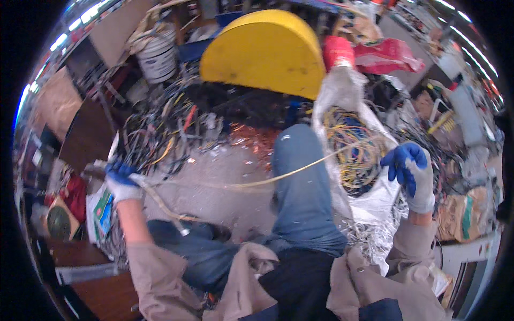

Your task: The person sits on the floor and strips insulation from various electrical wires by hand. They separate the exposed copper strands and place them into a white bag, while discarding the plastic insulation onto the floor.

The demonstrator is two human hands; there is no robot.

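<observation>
My left hand (122, 181), in a blue-and-white glove, is closed around a pale cable (158, 200) that hangs down over my lap. A grey end of something sticks out on the far side of this fist, too blurred to name. A yellowish wire (289, 174) arcs across in front of my knee toward the white sack (334, 160). My right hand (411, 174), gloved the same way, is raised beside the sack with its fingers apart and loosely bent, just short of the wire's far end. Inside the sack lies a tangle of yellow and coloured wires (350, 160).
A heap of mixed cables (155, 131) lies on the floor ahead left, beside copper scraps (254, 142). Behind them stands a yellow rounded panel (262, 53). A white bucket (158, 59) is at the back left. Silvery strips (369, 235) lie by my right thigh.
</observation>
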